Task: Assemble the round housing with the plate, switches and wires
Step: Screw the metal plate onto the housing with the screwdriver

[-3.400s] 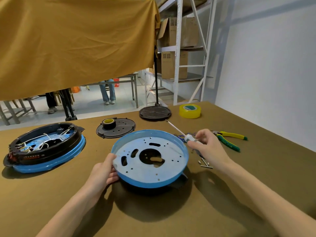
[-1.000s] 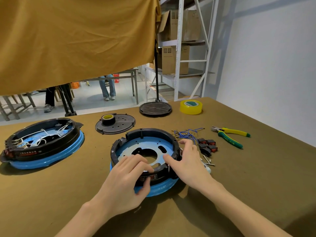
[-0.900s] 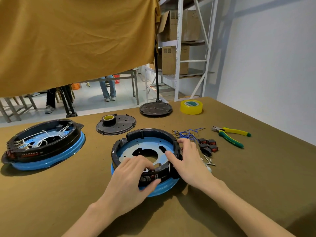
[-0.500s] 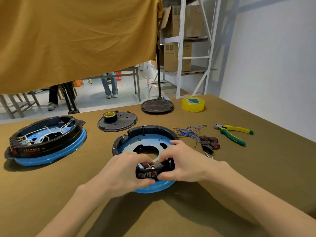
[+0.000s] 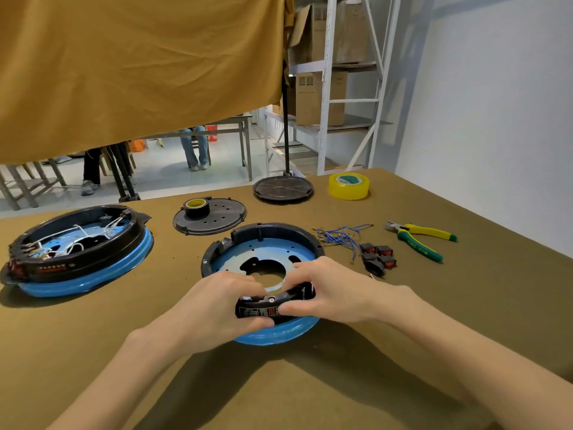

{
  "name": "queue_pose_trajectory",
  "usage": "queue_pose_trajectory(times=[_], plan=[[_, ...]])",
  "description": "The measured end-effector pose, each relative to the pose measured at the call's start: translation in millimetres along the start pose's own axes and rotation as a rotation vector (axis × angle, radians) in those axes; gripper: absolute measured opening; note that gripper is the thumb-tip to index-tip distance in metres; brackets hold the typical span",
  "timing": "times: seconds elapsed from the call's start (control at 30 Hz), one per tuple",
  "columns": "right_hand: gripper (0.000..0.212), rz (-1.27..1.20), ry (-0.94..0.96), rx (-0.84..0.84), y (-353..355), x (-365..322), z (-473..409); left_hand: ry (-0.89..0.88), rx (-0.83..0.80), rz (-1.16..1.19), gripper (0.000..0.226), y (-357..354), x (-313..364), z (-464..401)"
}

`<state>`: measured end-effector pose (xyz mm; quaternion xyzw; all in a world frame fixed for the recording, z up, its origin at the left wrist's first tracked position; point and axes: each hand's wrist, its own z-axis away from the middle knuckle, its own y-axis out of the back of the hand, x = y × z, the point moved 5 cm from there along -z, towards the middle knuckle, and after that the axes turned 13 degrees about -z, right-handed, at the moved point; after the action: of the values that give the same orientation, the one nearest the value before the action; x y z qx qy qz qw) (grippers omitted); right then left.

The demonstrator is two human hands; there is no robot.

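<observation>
Olive felt surface (image 5: 465,305): left hand (image 5: 214,308) & right hand (image 5: 335,293) both pinch near rim of round black plastic housing (image 5: 266,234) w/ glossy blue base.

Head view, downward over table (image 5: 93,352)

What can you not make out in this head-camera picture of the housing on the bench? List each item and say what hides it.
- Near rim of the black housing ring: the left hand and right hand cover it, so its seating on the blue base is unseen.
- Label on the ring: print too small.
- Second wired housing: wire ends too small to trace.
- Rocker switches: markings too small.
</observation>
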<state>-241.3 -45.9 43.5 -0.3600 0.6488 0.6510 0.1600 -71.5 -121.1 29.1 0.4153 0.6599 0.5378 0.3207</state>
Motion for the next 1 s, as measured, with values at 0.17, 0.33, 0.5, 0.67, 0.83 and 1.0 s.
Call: queue_pose_trajectory(times=[0.17,0.33,0.5,0.67,0.83,1.0], plan=[[0.016,-0.154,-0.090,0.604,51.3,29.9,24.4,0.073,0.020,0.079,0.051,6.4,3.0,-1.7],[0.023,0.180,-0.698,0.407,50.2,96.8,43.1,0.075,0.124,0.012,0.051,1.3,44.8,-36.2],[0.025,0.162,-0.707,0.405,61.9,105.8,54.1,0.061,0.040,0.010,0.022,-7.2,43.0,-38.8],[0.019,0.132,-0.693,0.368,69.9,106.3,51.2,-0.004,-0.093,0.193,0.018,-0.7,22.3,-32.1],[0.014,0.183,-0.711,0.343,78.7,106.6,47.0,0.043,-0.085,0.266,0.028,2.2,21.1,-34.1],[0.012,0.292,-0.688,0.279,78.0,102.9,39.6,0.070,0.016,0.274,0.038,2.9,28.6,-42.1]])
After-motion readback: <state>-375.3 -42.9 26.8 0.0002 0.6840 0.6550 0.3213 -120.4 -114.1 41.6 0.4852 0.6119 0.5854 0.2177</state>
